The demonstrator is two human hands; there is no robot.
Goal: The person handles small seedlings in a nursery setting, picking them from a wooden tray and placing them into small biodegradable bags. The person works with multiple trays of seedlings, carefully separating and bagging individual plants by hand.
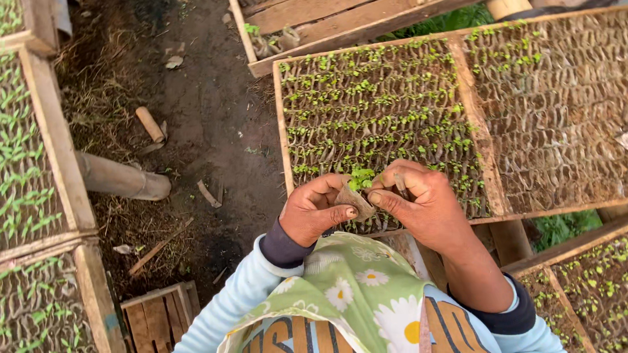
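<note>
We held a small leaf pot (354, 198) with a green seedling (360, 176) between both hands, just above the near edge of the wooden tray (282, 124). Our left hand (316, 208) cupped the pot from the side, fingers closed on it, likely to keep its soil from spilling. Our right hand (418, 202) pinched it from the other side, fingers (383, 198) shut against its wall. The tray's seedlings stood in packed rows.

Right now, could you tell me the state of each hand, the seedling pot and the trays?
Left hand: pinching the pot's side.
Right hand: gripping the pot, a thin stick between fingers.
Seedling pot: held up, green sprouts on top.
Near tray: sprouted.
Far tray: mostly bare.
</note>
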